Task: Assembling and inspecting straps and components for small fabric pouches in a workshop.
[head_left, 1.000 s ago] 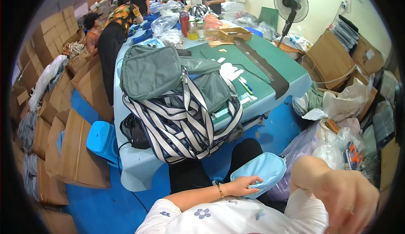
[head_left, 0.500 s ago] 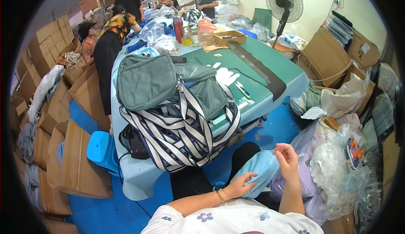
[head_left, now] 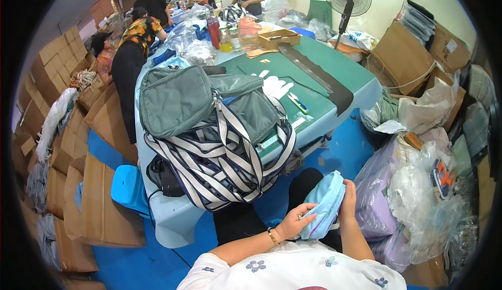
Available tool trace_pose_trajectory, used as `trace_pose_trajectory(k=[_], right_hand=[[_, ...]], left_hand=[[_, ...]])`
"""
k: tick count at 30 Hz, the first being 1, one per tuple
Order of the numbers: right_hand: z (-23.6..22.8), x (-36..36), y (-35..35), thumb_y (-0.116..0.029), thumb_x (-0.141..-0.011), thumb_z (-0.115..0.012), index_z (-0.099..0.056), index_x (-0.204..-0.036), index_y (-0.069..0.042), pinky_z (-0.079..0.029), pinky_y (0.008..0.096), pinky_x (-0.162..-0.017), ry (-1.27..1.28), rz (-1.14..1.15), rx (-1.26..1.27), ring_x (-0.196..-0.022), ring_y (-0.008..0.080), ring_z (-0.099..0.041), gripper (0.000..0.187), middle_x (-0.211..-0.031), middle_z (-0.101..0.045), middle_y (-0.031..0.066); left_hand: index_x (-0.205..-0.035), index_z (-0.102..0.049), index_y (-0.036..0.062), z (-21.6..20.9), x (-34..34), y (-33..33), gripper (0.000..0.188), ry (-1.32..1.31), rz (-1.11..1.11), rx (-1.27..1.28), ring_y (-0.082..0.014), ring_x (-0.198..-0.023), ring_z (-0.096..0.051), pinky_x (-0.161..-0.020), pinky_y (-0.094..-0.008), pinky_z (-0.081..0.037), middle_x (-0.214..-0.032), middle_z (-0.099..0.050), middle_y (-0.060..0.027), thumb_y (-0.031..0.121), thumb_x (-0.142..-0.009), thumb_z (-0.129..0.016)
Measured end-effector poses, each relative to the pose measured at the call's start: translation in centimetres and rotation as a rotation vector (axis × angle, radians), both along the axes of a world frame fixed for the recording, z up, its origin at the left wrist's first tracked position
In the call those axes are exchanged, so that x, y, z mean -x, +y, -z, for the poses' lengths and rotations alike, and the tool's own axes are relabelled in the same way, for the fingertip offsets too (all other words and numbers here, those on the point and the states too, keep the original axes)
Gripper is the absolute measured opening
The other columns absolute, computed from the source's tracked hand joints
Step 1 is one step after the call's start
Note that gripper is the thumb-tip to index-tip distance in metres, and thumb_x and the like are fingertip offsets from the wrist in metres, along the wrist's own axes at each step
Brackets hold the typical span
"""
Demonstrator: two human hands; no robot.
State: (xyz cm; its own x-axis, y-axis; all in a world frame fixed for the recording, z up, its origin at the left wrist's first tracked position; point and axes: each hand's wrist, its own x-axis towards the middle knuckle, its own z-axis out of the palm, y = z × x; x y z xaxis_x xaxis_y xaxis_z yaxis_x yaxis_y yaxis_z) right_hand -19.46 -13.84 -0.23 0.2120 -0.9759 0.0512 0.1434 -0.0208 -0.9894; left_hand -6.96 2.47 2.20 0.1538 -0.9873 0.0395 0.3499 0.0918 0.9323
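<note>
Over my lap is a light blue zippered pouch (head_left: 323, 197), tilted, with its zipper edge facing up and a bit of pink-purple along its lower end. My left hand (head_left: 297, 222) grips its near left side, fingers bent over the fabric. On the pouch's right side, my right hand (head_left: 348, 201) is closed, its fingers partly hidden behind it. Beyond my knees, a grey-green bag (head_left: 178, 101) lies heaped on the table corner, with many navy-and-white striped straps (head_left: 225, 156) hanging off the edge.
The table has a green cutting mat (head_left: 334, 70), white gloves (head_left: 276, 87), small snips (head_left: 298, 103) and a wooden tray (head_left: 280, 40). Plastic-wrapped bundles (head_left: 376, 196) crowd my right. A blue stool (head_left: 128, 188) and cartons (head_left: 110, 206) stand left. Several people work farther back.
The pouch has turned, so its zipper edge now shows. My right hand has come down from its raised pinch at the upper end to grip the right side. My left hand stays on it.
</note>
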Motion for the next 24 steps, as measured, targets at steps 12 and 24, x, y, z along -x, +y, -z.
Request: trace_pose_trajectory(k=[12, 24], right_hand=[[2.2, 0.1, -1.9, -0.025, -0.096, -0.043, -0.044, -0.069, -0.007, -0.03, 0.0223, -0.056, -0.084, -0.063, 0.056, -0.062, 0.0054, -0.034, 0.033, -0.066, -0.039, -0.005], [-5.1, -1.6, -1.1, -0.021, -0.091, -0.053, -0.059, -0.065, -0.003, -0.036, 0.0232, -0.053, 0.16, -0.652, -0.111, -0.055, 0.004, -0.044, 0.032, -0.061, -0.053, -0.0042]], left_hand=[[-0.118, -0.05, 0.0003, -2.4, -2.4, -0.7, 0.044, -0.55, 0.085, -0.135, -0.0103, -0.074, -0.046, -0.068, -0.0234, -0.041, -0.086, -0.052, -0.003, 0.029, -0.086, -0.06], [-0.108, -0.046, -0.0015, -3.1, -1.2, -0.6, 0.037, -0.761, -0.04, -0.13, -0.0329, -0.089, -0.062, -0.074, -0.0352, -0.049, -0.098, -0.06, -0.0245, 0.03, -0.091, -0.052]])
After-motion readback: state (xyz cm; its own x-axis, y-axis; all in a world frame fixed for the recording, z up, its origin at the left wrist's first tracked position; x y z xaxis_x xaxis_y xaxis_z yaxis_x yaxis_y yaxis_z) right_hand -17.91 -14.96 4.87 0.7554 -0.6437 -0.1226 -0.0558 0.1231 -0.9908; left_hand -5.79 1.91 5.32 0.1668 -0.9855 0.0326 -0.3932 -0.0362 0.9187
